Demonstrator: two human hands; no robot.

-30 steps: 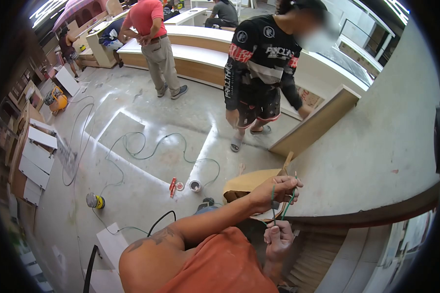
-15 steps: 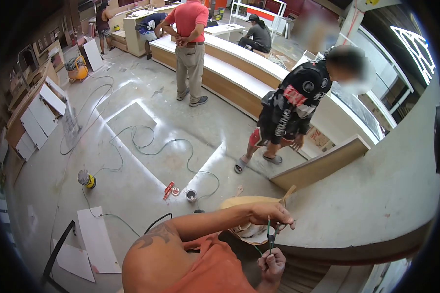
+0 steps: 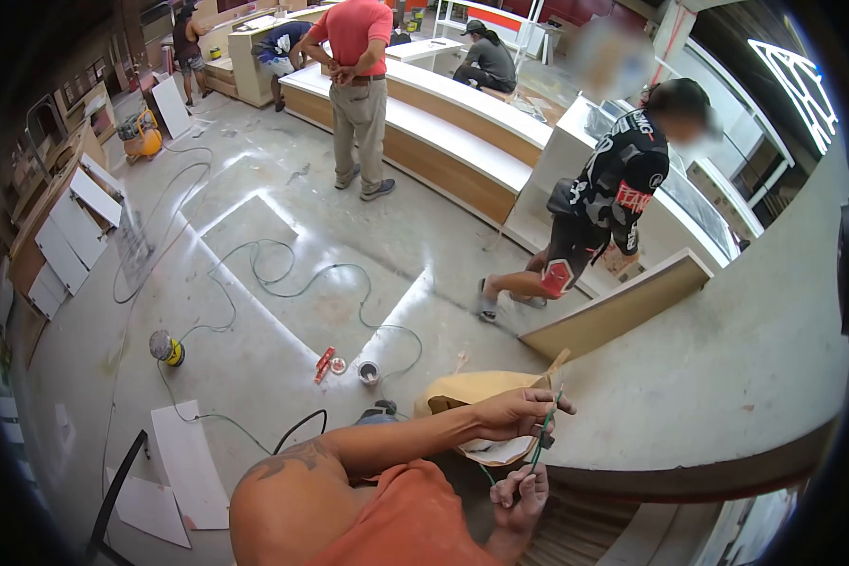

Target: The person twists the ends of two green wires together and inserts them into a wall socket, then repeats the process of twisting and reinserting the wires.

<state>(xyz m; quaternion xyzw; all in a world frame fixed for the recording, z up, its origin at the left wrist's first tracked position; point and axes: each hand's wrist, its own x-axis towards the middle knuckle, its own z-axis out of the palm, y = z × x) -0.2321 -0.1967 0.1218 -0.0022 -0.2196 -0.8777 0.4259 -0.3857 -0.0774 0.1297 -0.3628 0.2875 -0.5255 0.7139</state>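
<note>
A thin green electrical cord [image 3: 536, 459] runs upward between my two hands, with a small dark piece [image 3: 548, 441] along it that may be tape or a plug. My left hand [image 3: 524, 412] reaches across from the left and pinches the cord's upper part, close to its split wire ends. Lower down, my right hand [image 3: 521, 495] has its fingers closed around the cord below the dark piece. Just behind both hands stands an open tan sack [image 3: 472, 387] with whitish material inside. A wooden stick [image 3: 560, 360] juts up at the sack's edge.
A curved grey counter [image 3: 670, 406] lies at the right, with an upright panel [image 3: 618, 302] beyond it. A co-worker [image 3: 608, 189] bends near that panel. On the floor are a can [image 3: 368, 373], a red tool [image 3: 324, 364], a yellow-banded container [image 3: 168, 347] and trailing hoses.
My left hand has turned and spread its fingers slightly along the cord; the dark piece has moved up and right. The nearby co-worker has stepped and turned to the right.
</note>
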